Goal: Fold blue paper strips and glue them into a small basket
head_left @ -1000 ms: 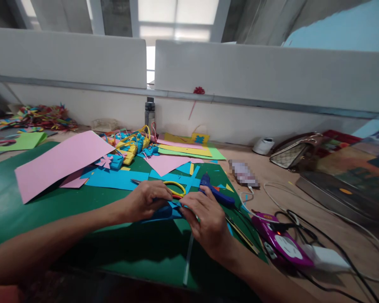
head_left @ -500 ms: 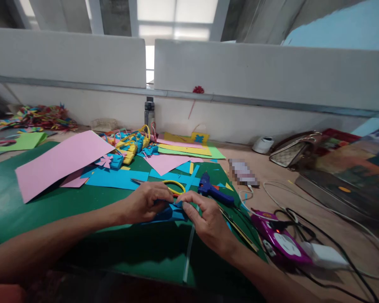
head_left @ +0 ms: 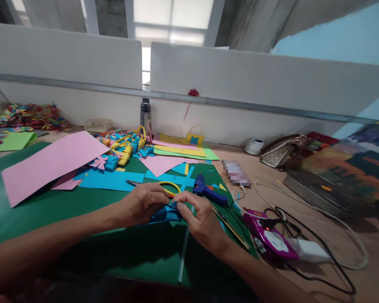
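Both hands meet over the green mat, pinching a folded piece of blue paper. My left hand is closed on its left part, and my right hand grips its right end between thumb and index finger. The fingers hide part of the fold. Just behind the hands lie scissors with yellow handles, their blades pointing left. A blue glue gun rests to the right of them. A clear glue stick lies on the mat below the right hand.
Blue sheets and a large pink sheet lie left, near small yellow and blue paper bags. On the right are a phone, a purple power strip with cables, and a metal case. A bottle stands behind.
The view has shifted slightly, so most things sit a little further left. Both hands keep hold of the blue paper in nearly the same pose.
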Tool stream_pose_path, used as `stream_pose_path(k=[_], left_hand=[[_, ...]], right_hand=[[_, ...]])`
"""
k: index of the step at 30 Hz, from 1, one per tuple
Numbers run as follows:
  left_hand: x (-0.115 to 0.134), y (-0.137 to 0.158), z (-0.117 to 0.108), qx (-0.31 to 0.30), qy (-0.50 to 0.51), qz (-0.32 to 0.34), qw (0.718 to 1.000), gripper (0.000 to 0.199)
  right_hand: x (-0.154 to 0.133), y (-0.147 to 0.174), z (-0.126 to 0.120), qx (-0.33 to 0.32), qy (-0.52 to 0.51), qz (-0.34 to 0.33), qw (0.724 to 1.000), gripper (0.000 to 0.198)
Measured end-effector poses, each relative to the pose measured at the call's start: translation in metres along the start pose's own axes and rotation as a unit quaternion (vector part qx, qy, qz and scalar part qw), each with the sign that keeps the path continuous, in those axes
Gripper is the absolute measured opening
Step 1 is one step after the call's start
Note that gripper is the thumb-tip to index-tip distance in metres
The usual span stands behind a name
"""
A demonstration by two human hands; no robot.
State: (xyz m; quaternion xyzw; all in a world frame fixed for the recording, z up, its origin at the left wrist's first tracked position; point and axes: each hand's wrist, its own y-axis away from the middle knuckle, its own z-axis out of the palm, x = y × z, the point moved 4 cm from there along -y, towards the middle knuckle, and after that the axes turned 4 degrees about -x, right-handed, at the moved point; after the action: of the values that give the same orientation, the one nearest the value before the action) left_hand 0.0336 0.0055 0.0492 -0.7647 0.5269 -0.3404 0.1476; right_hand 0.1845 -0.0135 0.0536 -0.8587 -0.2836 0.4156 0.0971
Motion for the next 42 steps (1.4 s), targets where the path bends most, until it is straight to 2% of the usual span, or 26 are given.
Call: stream_pose_path(k=[8, 11, 13, 16, 19, 21, 22, 24, 29, 34, 36, 39, 41, 42], left_hand=[[-0.003, 0.002, -0.003, 0.008, -0.021, -0.033, 0.999, 0.022], [-0.008, 0.001, -0.008, 0.015, -0.019, -0.055, 0.998, 0.024], [-0.012, 0.001, -0.013, 0.029, -0.015, -0.064, 0.997, 0.024], [-0.018, 0.000, -0.020, 0.053, -0.014, -0.063, 0.996, 0.020], [-0.021, -0.001, -0.025, 0.063, -0.006, -0.056, 0.996, 0.020], [-0.021, -0.001, -0.026, 0.068, -0.001, -0.057, 0.996, 0.020], [-0.022, -0.001, -0.026, 0.071, 0.002, -0.059, 0.996, 0.019], [-0.022, -0.001, -0.026, 0.076, 0.011, -0.063, 0.995, 0.019], [-0.028, 0.002, -0.027, 0.100, 0.026, -0.064, 0.993, 0.020], [-0.038, 0.003, -0.031, 0.126, 0.042, -0.092, 0.987, 0.020], [-0.042, 0.004, -0.032, 0.141, 0.053, -0.107, 0.983, 0.020], [-0.046, 0.004, -0.032, 0.146, 0.069, -0.139, 0.977, 0.020], [-0.047, 0.004, -0.033, 0.147, 0.081, -0.161, 0.973, 0.018], [-0.047, 0.003, -0.034, 0.147, 0.090, -0.173, 0.970, 0.018]], right_hand=[[-0.001, 0.000, 0.001, 0.006, 0.033, -0.025, 0.999, 0.015], [0.000, -0.007, -0.008, 0.016, 0.151, -0.013, 0.988, 0.020], [0.004, -0.013, -0.021, 0.029, 0.251, 0.008, 0.967, 0.020], [0.016, -0.019, -0.044, 0.029, 0.322, 0.024, 0.946, 0.017], [0.041, -0.021, -0.060, 0.010, 0.392, 0.060, 0.918, 0.015], [0.066, -0.020, -0.062, -0.087, 0.512, 0.140, 0.843, 0.020], [0.078, -0.019, -0.062, -0.135, 0.533, 0.174, 0.817, 0.022], [0.093, -0.019, -0.060, -0.175, 0.528, 0.185, 0.810, 0.025], [0.108, -0.020, -0.052, -0.186, 0.511, 0.169, 0.822, 0.042], [0.101, -0.024, -0.061, -0.136, 0.520, 0.152, 0.829, 0.044], [0.092, -0.028, -0.072, -0.081, 0.491, 0.140, 0.856, 0.036], [0.071, -0.031, -0.084, 0.029, 0.373, 0.101, 0.922, 0.022], [0.059, -0.027, -0.084, 0.079, 0.295, 0.102, 0.947, 0.025], [0.055, -0.024, -0.079, 0.074, 0.262, 0.125, 0.954, 0.028]])
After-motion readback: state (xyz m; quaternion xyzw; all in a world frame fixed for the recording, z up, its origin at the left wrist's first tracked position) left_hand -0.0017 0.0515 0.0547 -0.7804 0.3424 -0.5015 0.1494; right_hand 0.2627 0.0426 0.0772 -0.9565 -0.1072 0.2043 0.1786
